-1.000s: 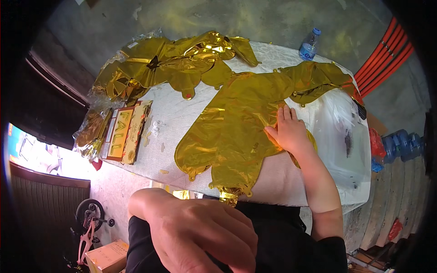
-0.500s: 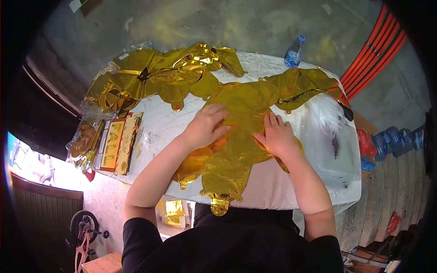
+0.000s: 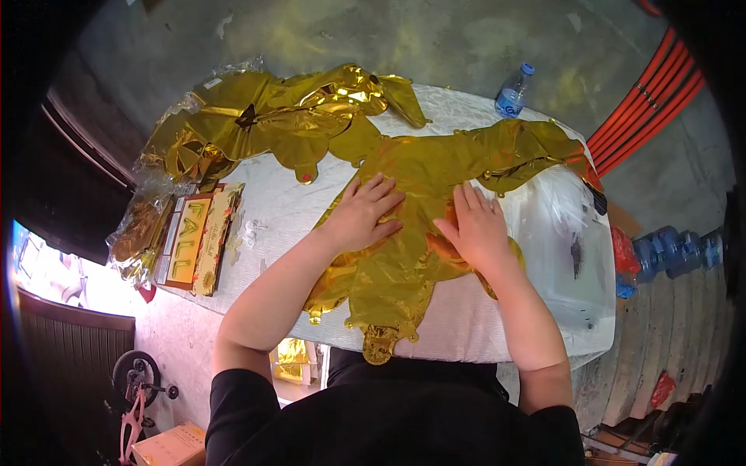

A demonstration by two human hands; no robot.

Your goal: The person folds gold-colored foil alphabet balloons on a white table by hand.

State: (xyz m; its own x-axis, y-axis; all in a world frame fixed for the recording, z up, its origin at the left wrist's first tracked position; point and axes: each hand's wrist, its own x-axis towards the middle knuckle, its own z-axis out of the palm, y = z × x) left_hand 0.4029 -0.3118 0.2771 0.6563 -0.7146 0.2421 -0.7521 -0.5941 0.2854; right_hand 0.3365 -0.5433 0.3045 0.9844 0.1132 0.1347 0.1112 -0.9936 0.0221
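Two hands lie flat on a gold foil balloon (image 3: pixel 404 256) that is spread out with no air in it. The left hand (image 3: pixel 364 213) is open, with its fingers spread, and it presses on the left part of the foil. The right hand (image 3: pixel 475 229) is open too, palm down, just beside it on the right part. Neither hand grips anything.

The balloon lies in the middle of the desk (image 3: pixel 280 206), which has a white cloth on it. The bottom tip of the balloon hangs over the near edge of the desk, close to the person's black shirt.

More gold foil balloons (image 3: pixel 272 116) sit in a crinkly heap at the far left of the desk. A flat pack with a red and gold card (image 3: pixel 190 241) lies near the left edge, well apart from the hands. A clear water bottle (image 3: pixel 514 92) with a blue cap stands at the far edge. A see-through plastic bag (image 3: pixel 571 248) lies on the right side of the desk. Big blue water jugs (image 3: pixel 672 250) stand on the floor to the right, and a small pink bike (image 3: pixel 136 396) is on the floor at the lower left.
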